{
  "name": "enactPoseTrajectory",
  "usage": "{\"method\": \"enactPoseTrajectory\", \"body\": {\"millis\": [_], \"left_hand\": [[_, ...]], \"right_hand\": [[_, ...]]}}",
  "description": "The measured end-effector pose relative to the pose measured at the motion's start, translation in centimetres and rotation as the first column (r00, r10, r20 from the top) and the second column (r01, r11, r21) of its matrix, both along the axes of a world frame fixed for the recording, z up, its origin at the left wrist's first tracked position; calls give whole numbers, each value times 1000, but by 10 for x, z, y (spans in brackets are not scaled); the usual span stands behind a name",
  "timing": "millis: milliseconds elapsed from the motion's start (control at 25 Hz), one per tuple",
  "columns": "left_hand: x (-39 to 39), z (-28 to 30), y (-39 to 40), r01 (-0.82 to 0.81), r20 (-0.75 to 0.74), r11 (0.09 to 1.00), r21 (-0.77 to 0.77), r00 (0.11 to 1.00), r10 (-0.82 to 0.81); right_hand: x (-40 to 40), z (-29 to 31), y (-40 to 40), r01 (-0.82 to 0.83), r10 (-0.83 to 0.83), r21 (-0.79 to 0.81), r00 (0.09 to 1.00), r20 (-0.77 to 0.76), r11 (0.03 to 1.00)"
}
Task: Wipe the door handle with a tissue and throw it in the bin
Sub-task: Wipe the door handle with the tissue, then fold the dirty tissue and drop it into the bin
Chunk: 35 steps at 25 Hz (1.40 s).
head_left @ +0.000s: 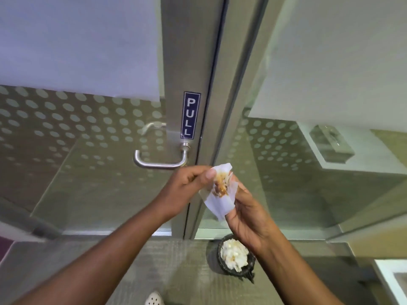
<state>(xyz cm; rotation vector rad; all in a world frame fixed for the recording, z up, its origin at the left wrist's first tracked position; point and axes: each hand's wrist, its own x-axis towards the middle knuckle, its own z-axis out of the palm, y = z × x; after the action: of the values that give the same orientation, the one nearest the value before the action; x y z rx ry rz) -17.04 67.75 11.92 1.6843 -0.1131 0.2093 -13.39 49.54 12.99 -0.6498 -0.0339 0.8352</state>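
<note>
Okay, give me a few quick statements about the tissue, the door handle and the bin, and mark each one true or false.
1. Both hands hold the tissue: left hand, right hand. True.
2. The tissue is clean. False: it has a brown stain.
3. The tissue is touching the door handle. False: it is held beside and below it.
4. The bin already holds crumpled tissues. True.
5. The sign says PUSH. False: PULL.

"PULL" in white on a blue sign [191,115] on the door frame [176,62]
</note>
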Motion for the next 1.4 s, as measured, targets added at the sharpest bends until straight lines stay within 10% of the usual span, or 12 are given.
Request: {"method": "enactPoseTrajectory", "body": {"millis": [80,360,680,1120,1400], "left_hand": [[6,-10,-30,109,-172,953,-282,972,-162],[38,-8,-116,-100,-348,940,-326,937,-21],[55,3,-188,-43,-281,711,-701,934,-220],[62,-1,-239,-86,-168,893,-441,986,12],[61,7,-249,-266,-234,878,-397,955,183]], "right_hand": [[11,8,-30,61,-58,-43,996,67,997],[55,13,-136,533,-404,-303,824,398,790],[61,7,-200,697,-222,-380,609,761,609],[59,13,-233,542,-136,-391,696,705,744],[48,14,-239,703,42,-411,478,877,580]]}}
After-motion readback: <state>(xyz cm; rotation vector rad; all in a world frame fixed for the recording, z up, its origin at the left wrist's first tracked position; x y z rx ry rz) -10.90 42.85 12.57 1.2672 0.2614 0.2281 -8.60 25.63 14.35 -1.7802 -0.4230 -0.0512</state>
